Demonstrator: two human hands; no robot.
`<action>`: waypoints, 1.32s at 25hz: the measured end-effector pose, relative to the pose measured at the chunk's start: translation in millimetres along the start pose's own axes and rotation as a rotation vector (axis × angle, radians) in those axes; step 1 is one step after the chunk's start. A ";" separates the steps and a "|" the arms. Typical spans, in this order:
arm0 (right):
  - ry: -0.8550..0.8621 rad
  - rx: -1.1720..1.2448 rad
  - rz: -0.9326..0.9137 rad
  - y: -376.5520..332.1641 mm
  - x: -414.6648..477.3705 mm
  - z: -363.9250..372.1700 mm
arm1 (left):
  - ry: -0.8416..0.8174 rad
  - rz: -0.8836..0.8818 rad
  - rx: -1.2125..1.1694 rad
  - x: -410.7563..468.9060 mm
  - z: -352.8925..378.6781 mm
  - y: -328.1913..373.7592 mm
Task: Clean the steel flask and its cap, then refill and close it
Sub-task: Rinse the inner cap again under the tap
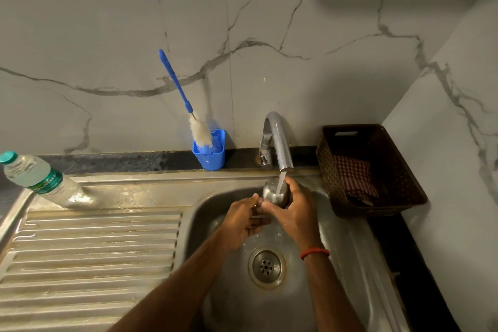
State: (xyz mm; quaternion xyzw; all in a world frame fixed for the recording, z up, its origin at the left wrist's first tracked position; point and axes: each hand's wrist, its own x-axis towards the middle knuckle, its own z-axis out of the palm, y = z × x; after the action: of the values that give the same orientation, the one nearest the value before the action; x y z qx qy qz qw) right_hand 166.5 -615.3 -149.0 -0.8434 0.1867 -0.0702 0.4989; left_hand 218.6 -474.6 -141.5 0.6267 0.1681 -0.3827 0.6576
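A rounded steel flask (272,191) is held over the sink basin (350,237), right under the tap (279,140). A thin stream of water (280,182) runs onto it. My right hand (295,213) grips the flask from the right, fingers wrapped over its top. My left hand (241,221) meets the flask's near end from the left, its thumb and curled fingers pinching there. The hands hide most of the flask. I cannot pick out a separate cap.
A blue-handled bottle brush (186,105) stands in a blue holder (211,153) behind the sink. A plastic water bottle (37,178) lies on the ribbed drainboard (94,250) at the left. A brown basket (377,197) holding a checked cloth (355,175) sits right of the tap. The drain (266,267) lies below my hands.
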 end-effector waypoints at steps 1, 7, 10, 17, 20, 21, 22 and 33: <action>-0.067 -0.038 -0.038 4.1 1.5 -1.4 | 0.023 0.005 -0.016 1.0 -1.7 0.5; -0.075 -0.102 -0.014 11.1 3.1 -11.6 | 0.056 0.065 -0.015 2.6 -11.3 9.8; -0.165 -0.054 -0.069 3.4 0.9 -8.2 | 0.067 0.070 -0.052 -1.9 -7.2 9.1; -0.085 0.063 -0.057 -11.8 -6.1 -9.1 | 0.045 0.068 -0.038 -5.9 -7.5 12.3; -0.112 0.245 -0.024 -11.3 -15.5 -14.6 | 0.047 0.073 -0.056 -9.8 -5.1 12.2; -0.073 0.381 0.026 -9.1 -17.4 -15.9 | 0.036 0.077 -0.046 -10.8 -6.9 11.9; -0.032 0.549 0.086 -8.0 -18.5 -14.6 | 0.020 0.080 -0.052 -11.1 -8.2 11.6; 0.008 1.601 0.842 4.7 -24.1 41.1 | 0.116 0.198 0.092 -4.5 -23.4 36.2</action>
State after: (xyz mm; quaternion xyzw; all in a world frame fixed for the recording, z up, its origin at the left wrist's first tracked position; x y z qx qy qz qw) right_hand 155.6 -574.6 -171.7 -0.1058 0.3768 0.0064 0.9202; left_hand 247.6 -453.8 -116.9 0.6910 0.1255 -0.2865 0.6517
